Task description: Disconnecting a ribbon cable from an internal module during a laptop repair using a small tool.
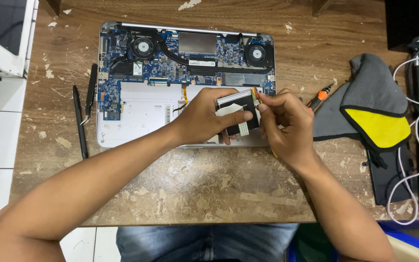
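An opened laptop point(136, 116) lies bottom-up on the worn wooden table, its blue circuit board point(170, 53) and two fans exposed. Over the laptop's right front corner my left hand point(204, 116) grips a flat black and silver drive-like part point(241, 104) with a white ribbon strip, lifted slightly at an angle. My right hand point(284, 121) pinches a thin tool with a red and yellow handle point(256, 93) against the upper right edge of that part.
Black tweezers point(91, 92) and a black pen-like tool point(79, 123) lie left of the laptop. An orange-tipped screwdriver point(320, 97) and a grey and yellow pouch point(369, 106) sit to the right, with white cables point(413, 160) and another device at the far right.
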